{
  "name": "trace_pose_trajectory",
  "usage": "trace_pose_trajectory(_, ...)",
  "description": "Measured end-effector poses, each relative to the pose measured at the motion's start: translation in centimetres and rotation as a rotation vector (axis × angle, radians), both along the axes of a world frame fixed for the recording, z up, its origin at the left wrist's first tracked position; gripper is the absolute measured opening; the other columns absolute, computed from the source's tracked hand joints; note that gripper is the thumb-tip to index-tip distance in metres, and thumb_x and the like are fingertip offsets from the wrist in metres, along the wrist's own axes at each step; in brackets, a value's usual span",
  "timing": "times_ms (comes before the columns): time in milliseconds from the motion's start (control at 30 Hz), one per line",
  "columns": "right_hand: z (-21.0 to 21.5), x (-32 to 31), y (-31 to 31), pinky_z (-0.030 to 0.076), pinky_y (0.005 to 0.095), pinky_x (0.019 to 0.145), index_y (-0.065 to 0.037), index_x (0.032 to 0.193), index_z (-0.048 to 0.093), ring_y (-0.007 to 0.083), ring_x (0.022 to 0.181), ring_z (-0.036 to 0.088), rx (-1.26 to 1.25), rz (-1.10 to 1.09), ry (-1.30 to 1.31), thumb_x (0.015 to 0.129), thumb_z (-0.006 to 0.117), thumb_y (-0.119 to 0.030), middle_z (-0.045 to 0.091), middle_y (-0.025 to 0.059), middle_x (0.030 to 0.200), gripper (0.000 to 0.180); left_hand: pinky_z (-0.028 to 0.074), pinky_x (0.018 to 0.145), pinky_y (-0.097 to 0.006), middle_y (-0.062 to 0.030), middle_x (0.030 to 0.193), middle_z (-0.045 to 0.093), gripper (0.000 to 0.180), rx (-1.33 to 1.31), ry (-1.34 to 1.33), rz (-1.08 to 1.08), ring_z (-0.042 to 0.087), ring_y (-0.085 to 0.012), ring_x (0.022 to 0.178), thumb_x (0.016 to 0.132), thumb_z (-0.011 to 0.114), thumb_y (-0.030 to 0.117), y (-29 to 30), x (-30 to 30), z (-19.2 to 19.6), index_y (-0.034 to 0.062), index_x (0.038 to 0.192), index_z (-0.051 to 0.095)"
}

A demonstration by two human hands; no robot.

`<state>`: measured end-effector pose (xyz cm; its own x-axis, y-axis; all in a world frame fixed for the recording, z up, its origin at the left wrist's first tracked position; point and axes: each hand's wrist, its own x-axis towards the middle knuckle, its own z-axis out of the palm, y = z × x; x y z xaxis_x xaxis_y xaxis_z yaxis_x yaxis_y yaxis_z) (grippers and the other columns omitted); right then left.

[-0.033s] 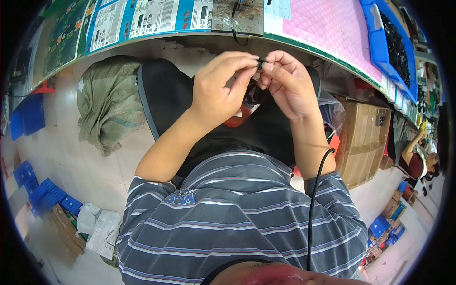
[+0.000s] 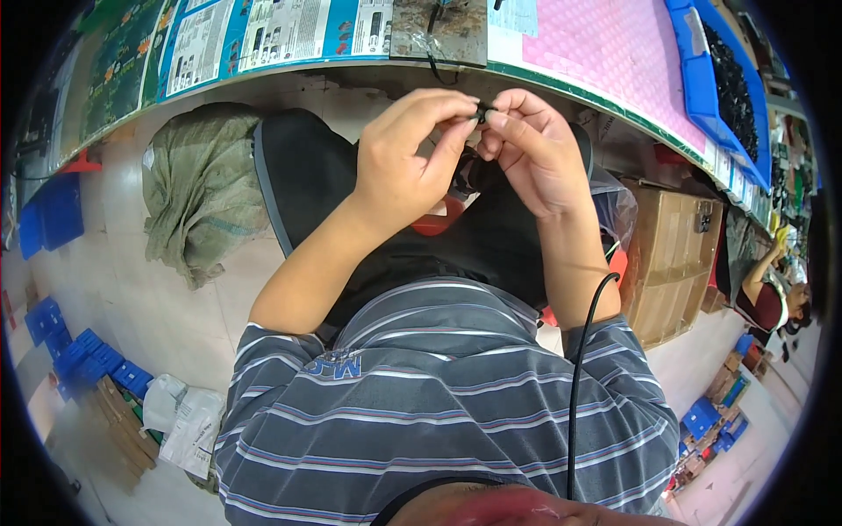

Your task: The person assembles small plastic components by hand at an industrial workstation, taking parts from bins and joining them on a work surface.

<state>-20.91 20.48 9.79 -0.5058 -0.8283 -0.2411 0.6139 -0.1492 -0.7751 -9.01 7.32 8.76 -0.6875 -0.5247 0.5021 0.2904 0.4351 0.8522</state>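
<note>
My left hand (image 2: 408, 162) and my right hand (image 2: 535, 153) are raised together just below the workbench edge (image 2: 614, 110). Their fingertips meet and pinch a small black part (image 2: 482, 112), most of it hidden by the fingers. Both thumbs and forefingers close on it from opposite sides. A thin black cable (image 2: 581, 351) runs down beside my right forearm across my striped shirt.
On the bench lie a pink bubble sheet (image 2: 596, 44), printed sheets (image 2: 281, 31) and a blue bin (image 2: 715, 79) of black parts. On the floor are a grey-green sack (image 2: 202, 184), a cardboard box (image 2: 675, 254) and blue crates (image 2: 79, 351). Another person (image 2: 772, 298) sits at far right.
</note>
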Motion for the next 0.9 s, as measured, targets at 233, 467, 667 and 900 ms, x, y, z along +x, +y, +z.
trace_pose_trajectory(233,0.0,-3.3,-2.0,0.052,0.0255,0.068,0.000,0.100,0.062,0.0121,0.073,0.062,-0.016,0.001,0.060,0.092,0.069,-0.005,0.065,0.0040,0.083,0.012,0.056,0.071,-0.026,-0.0112,0.093,0.069,0.015,0.350,0.059,-0.027,0.070,-0.0146,0.080,0.087,0.072,-0.001,-1.2,-3.3,-0.6,-0.0017,0.101,0.066)
trace_pose_trajectory(467,-0.1,-5.5,-3.2,0.053,0.0268,0.071,0.001,0.102,0.063,0.0130,0.075,0.063,0.009,-0.009,0.127,0.094,0.067,-0.008,0.065,0.0053,0.085,0.012,0.052,0.075,-0.021,-0.0073,0.094,0.069,0.023,0.167,-0.130,0.018,0.066,-0.0103,0.084,0.092,0.069,0.000,-2.7,-4.8,-0.7,-0.0044,0.115,0.065)
trace_pose_trajectory(667,-0.7,-7.5,-3.8,0.054,0.0292,0.076,0.000,0.105,0.064,0.0134,0.080,0.063,-0.006,0.023,0.122,0.098,0.063,-0.013,0.065,0.0058,0.091,0.015,0.056,0.072,-0.022,-0.0088,0.089,0.072,0.022,0.221,-0.156,0.041,0.069,-0.0112,0.080,0.092,0.071,0.004,-3.1,-6.2,-1.0,-0.0044,0.112,0.069)
trace_pose_trajectory(900,-0.6,-7.9,-4.0,0.054,0.0288,0.079,0.001,0.106,0.064,0.0140,0.082,0.063,0.058,-0.002,0.208,0.099,0.061,-0.013,0.066,0.0061,0.093,0.016,0.055,0.063,-0.025,-0.0127,0.083,0.073,0.017,0.227,-0.137,0.102,0.071,-0.0150,0.068,0.086,0.075,0.006,-3.4,-7.3,-0.8,-0.0010,0.101,0.074)
